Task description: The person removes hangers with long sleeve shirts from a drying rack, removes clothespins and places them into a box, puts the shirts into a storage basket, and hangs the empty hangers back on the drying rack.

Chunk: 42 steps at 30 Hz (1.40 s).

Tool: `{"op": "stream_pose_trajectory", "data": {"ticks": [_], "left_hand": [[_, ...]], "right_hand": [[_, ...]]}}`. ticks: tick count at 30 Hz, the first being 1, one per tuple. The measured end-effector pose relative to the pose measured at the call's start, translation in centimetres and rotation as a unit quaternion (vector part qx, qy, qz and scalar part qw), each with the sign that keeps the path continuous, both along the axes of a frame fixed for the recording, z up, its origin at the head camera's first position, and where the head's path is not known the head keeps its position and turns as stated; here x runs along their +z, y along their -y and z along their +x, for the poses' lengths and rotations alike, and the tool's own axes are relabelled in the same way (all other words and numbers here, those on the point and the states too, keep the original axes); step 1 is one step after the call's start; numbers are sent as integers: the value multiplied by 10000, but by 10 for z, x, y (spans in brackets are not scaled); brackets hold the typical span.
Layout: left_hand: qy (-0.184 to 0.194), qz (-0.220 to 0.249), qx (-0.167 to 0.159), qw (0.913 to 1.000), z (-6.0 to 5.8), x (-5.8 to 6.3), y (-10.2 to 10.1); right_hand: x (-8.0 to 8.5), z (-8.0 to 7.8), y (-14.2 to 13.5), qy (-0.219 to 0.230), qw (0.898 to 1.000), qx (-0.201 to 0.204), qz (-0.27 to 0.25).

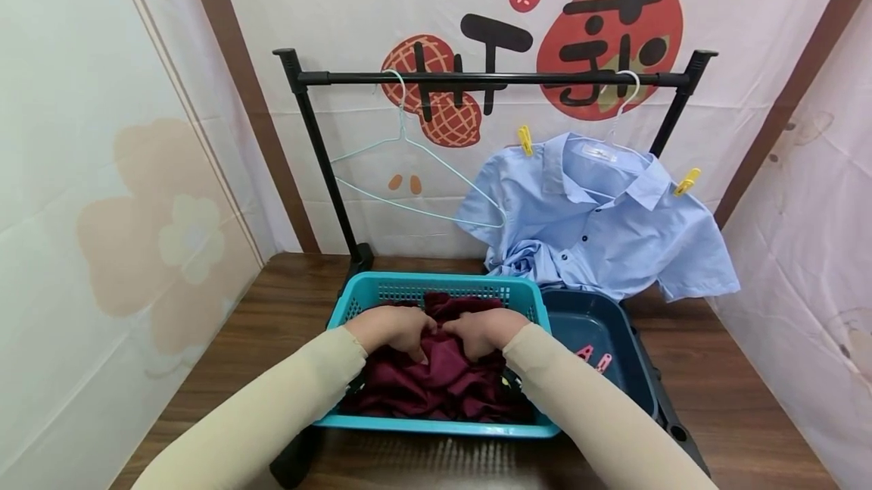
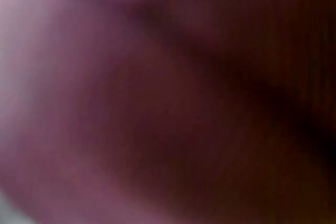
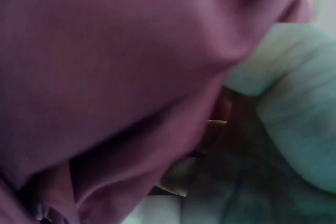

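The maroon cloth (image 1: 446, 369) lay bunched inside the turquoise basket (image 1: 436, 423), gripped by the left hand (image 1: 398, 329) and right hand (image 1: 482, 331) close together. A navy tray (image 1: 591, 319) containing pink clips (image 1: 603, 363) stood beside the basket, below the hanging blue shirt (image 1: 606, 236).

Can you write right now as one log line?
Left hand: gripping bunched dark-red cloth | right hand: gripping same cloth | cloth: inside turquoise rectangular plastic basket | thin mint-green hanger: bare on black rack
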<state>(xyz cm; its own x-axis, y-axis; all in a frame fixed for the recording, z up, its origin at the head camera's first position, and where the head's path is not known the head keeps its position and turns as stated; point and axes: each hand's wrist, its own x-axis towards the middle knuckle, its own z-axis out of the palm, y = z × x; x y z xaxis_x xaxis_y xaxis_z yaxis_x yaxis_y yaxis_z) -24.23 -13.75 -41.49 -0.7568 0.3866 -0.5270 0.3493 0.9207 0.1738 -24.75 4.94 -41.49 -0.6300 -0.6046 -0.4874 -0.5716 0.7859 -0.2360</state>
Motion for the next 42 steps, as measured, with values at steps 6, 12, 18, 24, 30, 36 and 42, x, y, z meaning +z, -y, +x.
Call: {"op": "stream_pose_trajectory", "data": {"ticks": [6, 12, 18, 24, 30, 36, 42], "left_hand": [[-9, 574, 65, 9983, 4, 12, 15], [-694, 1250, -324, 9892, 22, 50, 27], [-921, 1654, -811, 9786, 53, 68, 34], [-296, 777, -263, 9962, 63, 55, 28], [191, 242, 11, 9995, 43, 39, 25], [487, 98, 139, 9987, 18, 27, 22], [527, 265, 219, 9980, 3, 18, 18]], "right_hand": [[26, 5, -14, 147, 9979, 147, -607], [63, 26, -33, -661, 9882, 270, -1354], [69, 58, -35, -1219, 9804, 641, -1410], [54, 62, -30, -773, 9948, 29, -668], [38, 37, -26, -250, 9971, -706, -143], [26, 22, -17, -37, 9981, -578, 194], [15, 11, -14, 177, 9986, -456, 200]]}}
